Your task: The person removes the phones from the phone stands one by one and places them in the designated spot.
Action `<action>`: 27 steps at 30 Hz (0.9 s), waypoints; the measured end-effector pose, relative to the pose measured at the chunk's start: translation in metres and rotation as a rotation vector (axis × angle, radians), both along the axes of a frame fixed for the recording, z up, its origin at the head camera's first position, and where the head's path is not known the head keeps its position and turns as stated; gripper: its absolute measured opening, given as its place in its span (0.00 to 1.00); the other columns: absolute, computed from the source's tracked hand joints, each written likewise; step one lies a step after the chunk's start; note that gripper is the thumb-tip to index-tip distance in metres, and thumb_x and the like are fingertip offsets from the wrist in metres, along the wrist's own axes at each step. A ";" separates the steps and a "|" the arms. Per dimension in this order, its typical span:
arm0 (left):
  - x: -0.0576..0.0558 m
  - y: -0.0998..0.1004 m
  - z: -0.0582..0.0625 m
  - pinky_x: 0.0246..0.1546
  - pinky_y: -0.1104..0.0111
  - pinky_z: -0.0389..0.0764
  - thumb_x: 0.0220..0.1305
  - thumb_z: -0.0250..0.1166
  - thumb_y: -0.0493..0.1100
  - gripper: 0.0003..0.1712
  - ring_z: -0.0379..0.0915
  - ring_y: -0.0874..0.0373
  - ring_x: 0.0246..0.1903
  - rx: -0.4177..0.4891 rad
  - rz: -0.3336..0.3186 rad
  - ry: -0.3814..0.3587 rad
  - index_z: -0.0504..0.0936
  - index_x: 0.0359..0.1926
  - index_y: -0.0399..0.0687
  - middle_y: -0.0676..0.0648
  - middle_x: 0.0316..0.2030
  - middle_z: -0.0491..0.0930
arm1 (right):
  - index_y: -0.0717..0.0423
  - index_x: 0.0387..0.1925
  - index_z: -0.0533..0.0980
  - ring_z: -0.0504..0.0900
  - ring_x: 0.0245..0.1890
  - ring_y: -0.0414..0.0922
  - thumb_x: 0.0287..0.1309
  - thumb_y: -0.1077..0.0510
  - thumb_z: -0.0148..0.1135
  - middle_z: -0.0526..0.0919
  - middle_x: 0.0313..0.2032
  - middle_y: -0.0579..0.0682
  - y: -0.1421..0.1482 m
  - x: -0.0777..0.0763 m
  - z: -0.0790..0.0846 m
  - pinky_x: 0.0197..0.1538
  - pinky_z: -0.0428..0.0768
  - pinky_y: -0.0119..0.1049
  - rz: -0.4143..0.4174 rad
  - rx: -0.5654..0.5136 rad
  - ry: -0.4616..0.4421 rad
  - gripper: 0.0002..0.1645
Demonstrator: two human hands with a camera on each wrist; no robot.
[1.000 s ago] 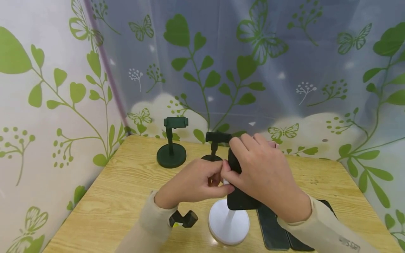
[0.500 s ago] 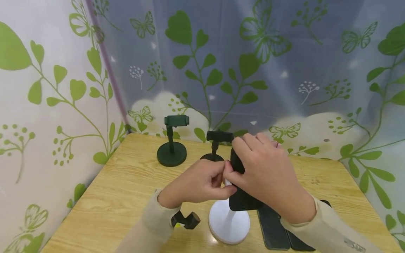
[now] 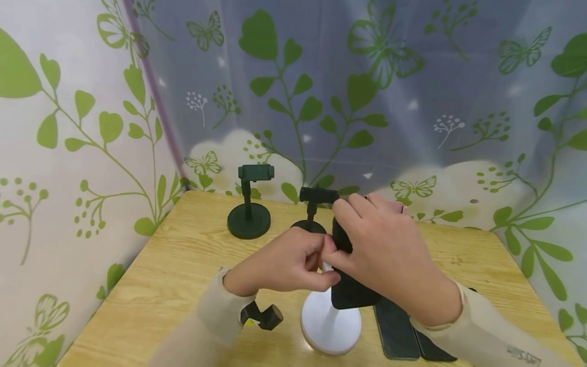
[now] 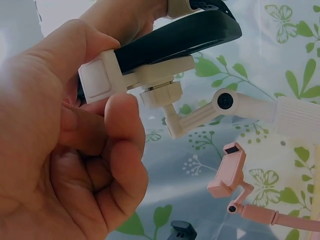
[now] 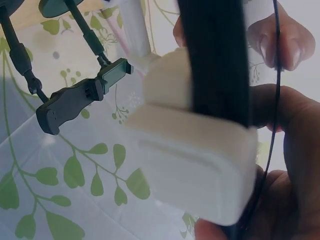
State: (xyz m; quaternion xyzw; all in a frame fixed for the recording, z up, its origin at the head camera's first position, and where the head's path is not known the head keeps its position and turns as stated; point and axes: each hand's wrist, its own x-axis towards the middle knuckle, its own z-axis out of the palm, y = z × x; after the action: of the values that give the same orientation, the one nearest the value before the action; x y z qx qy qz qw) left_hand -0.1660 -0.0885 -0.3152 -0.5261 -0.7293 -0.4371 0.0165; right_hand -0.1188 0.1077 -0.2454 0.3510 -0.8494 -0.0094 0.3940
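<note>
A white phone stand rises from its round base (image 3: 330, 326) at the front middle of the table. My right hand (image 3: 385, 250) grips a black smartphone (image 3: 353, 293) that sits against the stand's holder, its fingers spread over the top. With thumb and curled fingers, my left hand (image 3: 289, 265) pinches the holder's white clamp end (image 4: 102, 77) at the phone's edge. In the left wrist view, the phone lies along the holder, above the tightening knob (image 4: 162, 95) and jointed arm. The right wrist view shows the clamp end (image 5: 195, 165) up close, overlapping the phone's edge.
Behind my hands stand a dark green phone stand (image 3: 248, 221) and a black phone stand (image 3: 316, 195). A pink phone stand (image 4: 230, 175) shows in the left wrist view. Two dark phones (image 3: 398, 331) lie under my right forearm. Patterned curtains (image 3: 321, 102) enclose the table.
Both hands keep their hold on the phone and clamp with only slight shifts. The left forearm has moved a little to the left.
</note>
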 end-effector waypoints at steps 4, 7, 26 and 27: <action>-0.001 -0.003 0.001 0.26 0.76 0.75 0.61 0.71 0.40 0.13 0.63 0.74 0.16 -0.012 -0.015 -0.002 0.74 0.26 0.52 0.62 0.12 0.61 | 0.54 0.25 0.64 0.52 0.19 0.43 0.46 0.55 0.61 0.59 0.21 0.45 0.000 0.001 0.002 0.24 0.51 0.36 -0.004 0.009 -0.002 0.14; -0.001 -0.004 0.001 0.25 0.76 0.75 0.61 0.71 0.40 0.14 0.64 0.74 0.16 -0.019 -0.019 -0.005 0.73 0.26 0.51 0.62 0.13 0.61 | 0.54 0.25 0.63 0.52 0.19 0.43 0.46 0.55 0.60 0.58 0.21 0.45 0.000 0.001 0.002 0.23 0.52 0.37 -0.007 0.013 0.002 0.14; -0.002 -0.010 -0.004 0.25 0.76 0.71 0.65 0.73 0.41 0.15 0.59 0.73 0.16 -0.029 -0.064 -0.005 0.73 0.28 0.50 0.60 0.14 0.61 | 0.52 0.24 0.63 0.54 0.22 0.43 0.44 0.56 0.61 0.57 0.22 0.43 0.000 0.006 0.000 0.22 0.50 0.33 0.027 -0.013 -0.018 0.14; -0.003 -0.010 -0.004 0.25 0.76 0.71 0.65 0.73 0.41 0.15 0.59 0.73 0.16 -0.029 -0.066 -0.004 0.73 0.28 0.50 0.60 0.14 0.61 | 0.52 0.24 0.63 0.54 0.22 0.43 0.44 0.56 0.61 0.57 0.22 0.43 0.000 0.006 0.000 0.22 0.50 0.33 0.028 -0.015 -0.020 0.14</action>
State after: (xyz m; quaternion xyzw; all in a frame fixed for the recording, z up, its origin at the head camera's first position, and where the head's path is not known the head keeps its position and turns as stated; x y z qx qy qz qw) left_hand -0.1687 -0.0986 -0.3194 -0.5491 -0.7177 -0.4282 -0.0070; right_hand -0.1131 0.1077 -0.2454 0.3601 -0.8484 0.0058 0.3881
